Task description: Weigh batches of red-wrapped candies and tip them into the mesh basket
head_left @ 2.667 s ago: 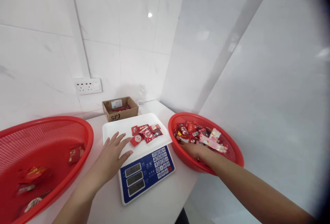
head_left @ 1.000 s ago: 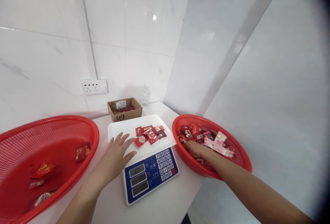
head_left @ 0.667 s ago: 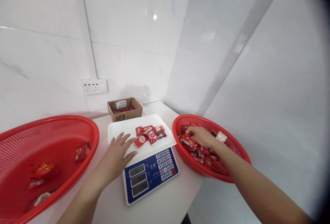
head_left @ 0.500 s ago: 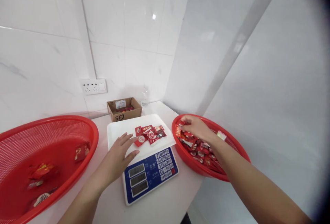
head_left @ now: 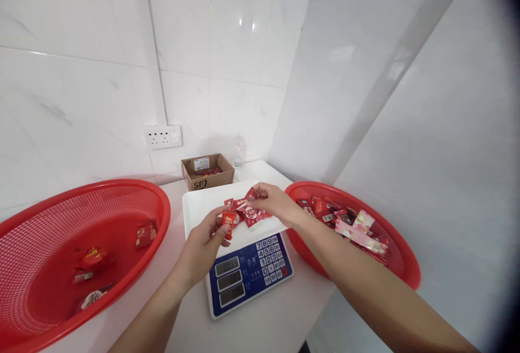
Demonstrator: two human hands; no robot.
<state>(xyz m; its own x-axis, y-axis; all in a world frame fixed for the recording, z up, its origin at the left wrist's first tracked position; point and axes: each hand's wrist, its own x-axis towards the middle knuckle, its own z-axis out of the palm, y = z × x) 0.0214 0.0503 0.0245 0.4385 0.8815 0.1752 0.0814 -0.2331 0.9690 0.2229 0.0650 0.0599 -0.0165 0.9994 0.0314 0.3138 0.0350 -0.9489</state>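
Observation:
My left hand (head_left: 207, 239) pinches a small orange-red candy packet (head_left: 229, 223) above the near left part of the scale's white pan (head_left: 199, 207). Over the same pan, my right hand (head_left: 271, 201) is closed on a red candy packet (head_left: 252, 194). Several red wrapped candies (head_left: 251, 213) lie in a small heap on the pan between and beneath my fingers. Below the pan is the scale's blue keypad panel (head_left: 252, 277), with number keys and three small displays. My right forearm crosses the near side of the right red basket.
At the right, a red basket (head_left: 412, 266) holds many red packets and pink floral ones (head_left: 361, 234). A larger red basket (head_left: 162, 217) with a few packets stands left. Behind the scale are a small cardboard box (head_left: 211, 178) and a clear plastic container (head_left: 239, 152).
My right hand has come out of the right basket to the pan with a red packet. My left hand, spread before, now pinches an orange-red packet. The view has shifted slightly.

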